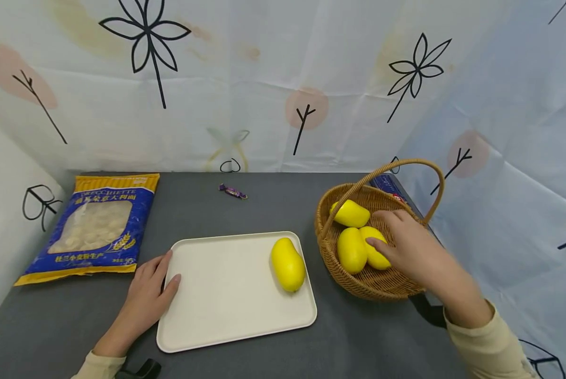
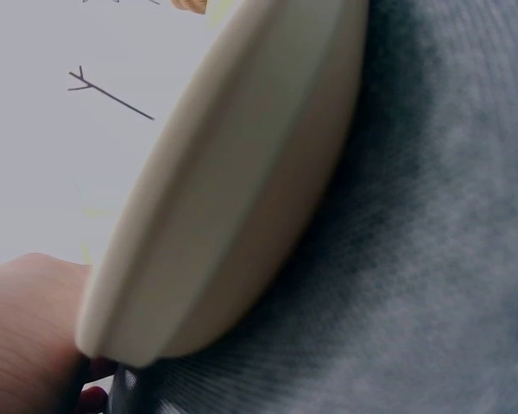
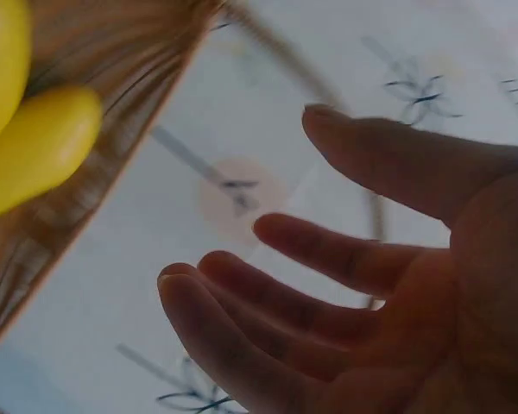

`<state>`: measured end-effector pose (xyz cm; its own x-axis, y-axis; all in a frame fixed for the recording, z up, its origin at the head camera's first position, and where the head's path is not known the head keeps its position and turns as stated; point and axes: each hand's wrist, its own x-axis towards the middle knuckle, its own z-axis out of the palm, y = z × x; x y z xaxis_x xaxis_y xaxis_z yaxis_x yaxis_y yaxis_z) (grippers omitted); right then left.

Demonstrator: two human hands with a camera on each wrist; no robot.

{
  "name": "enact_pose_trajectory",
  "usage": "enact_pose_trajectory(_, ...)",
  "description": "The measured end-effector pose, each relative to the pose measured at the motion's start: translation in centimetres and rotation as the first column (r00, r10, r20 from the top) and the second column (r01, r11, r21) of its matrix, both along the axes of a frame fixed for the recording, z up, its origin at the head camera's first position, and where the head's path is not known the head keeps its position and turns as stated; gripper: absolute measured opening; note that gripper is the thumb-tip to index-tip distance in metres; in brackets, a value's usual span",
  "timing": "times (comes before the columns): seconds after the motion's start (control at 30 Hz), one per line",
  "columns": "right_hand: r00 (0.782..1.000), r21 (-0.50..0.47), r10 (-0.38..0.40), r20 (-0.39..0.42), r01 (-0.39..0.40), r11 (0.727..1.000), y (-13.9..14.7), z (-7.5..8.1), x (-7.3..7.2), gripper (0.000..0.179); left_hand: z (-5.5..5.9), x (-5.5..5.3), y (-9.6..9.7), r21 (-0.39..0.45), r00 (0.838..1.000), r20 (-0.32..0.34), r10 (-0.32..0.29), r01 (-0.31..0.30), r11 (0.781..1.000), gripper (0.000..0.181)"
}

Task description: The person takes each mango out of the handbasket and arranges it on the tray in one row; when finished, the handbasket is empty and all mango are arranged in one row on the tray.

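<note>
My left hand (image 1: 148, 297) holds the left edge of a cream tray (image 1: 226, 295), its thumb over the rim and its other fingers along the outside. The left wrist view shows the tray's side wall (image 2: 242, 172) close up, the hand (image 2: 34, 332) at its lower end. One yellow mango (image 1: 287, 264) lies on the tray's right side. My right hand (image 1: 413, 250) reaches into a wicker basket (image 1: 327, 252), fingers spread and loosely bent beside three yellow mangoes (image 1: 351, 250). Nothing lies in this hand (image 3: 363, 293) in the right wrist view.
The basket's tall handle (image 1: 430, 163) arches over the mangoes. A blue and yellow pasta bag (image 1: 93, 226) lies at the left. A purple wrapped candy (image 1: 233, 191) sits at the back. Behind the basket is a dark blue package (image 1: 384, 182). Patterned white cloth (image 1: 264, 79) bounds the table.
</note>
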<state>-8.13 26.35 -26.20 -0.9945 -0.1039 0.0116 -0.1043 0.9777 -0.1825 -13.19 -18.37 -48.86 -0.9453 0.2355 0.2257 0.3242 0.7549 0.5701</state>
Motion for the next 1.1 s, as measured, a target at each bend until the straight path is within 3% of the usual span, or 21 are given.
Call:
enact_pose_trajectory(0.07, 0.997, 0.026, 0.006, 0.078, -0.009, 1.0, 1.5, 0.3, -2.0, 0.054, 0.0, -0.1, -0.1, -0.002, 1.0, -0.003, 0.004, -0.004, 1.0, 0.061)
enact_pose_trajectory(0.2, 0.987, 0.044, 0.059, 0.152, -0.067, 0.997, 3.4, -0.2, -5.5, 0.056, 0.0, -0.1, -0.3, -0.006, 1.0, -0.008, 0.007, -0.007, 1.0, 0.061)
enact_pose_trajectory(0.33, 0.969, 0.022, 0.159, 0.189, -0.166, 0.986, 4.2, -1.7, -8.4, 0.053, 0.0, 0.0, -0.3, -0.009, 1.0, -0.005, 0.007, -0.007, 1.0, 0.061)
enact_pose_trajectory(0.5, 0.948, 0.012, 0.262, 0.179, -0.269, 0.963, 4.5, -3.8, -10.8, 0.052, 0.0, 0.1, -0.1, -0.019, 1.0, 0.005, 0.002, -0.001, 1.0, 0.061)
enact_pose_trajectory(0.8, 0.917, -0.025, 0.362, 0.166, -0.363, 0.931, 4.1, -6.9, -13.9, 0.046, 0.1, 0.1, 0.1, -0.016, 1.0, 0.017, 0.01, -0.01, 1.0, 0.062)
enact_pose_trajectory(1.1, 0.895, 0.029, 0.436, 0.093, -0.44, 0.898, 3.3, -8.0, -14.4, 0.034, 0.1, 0.1, 0.1, -0.013, 1.0, 0.025, 0.014, -0.014, 1.0, 0.062)
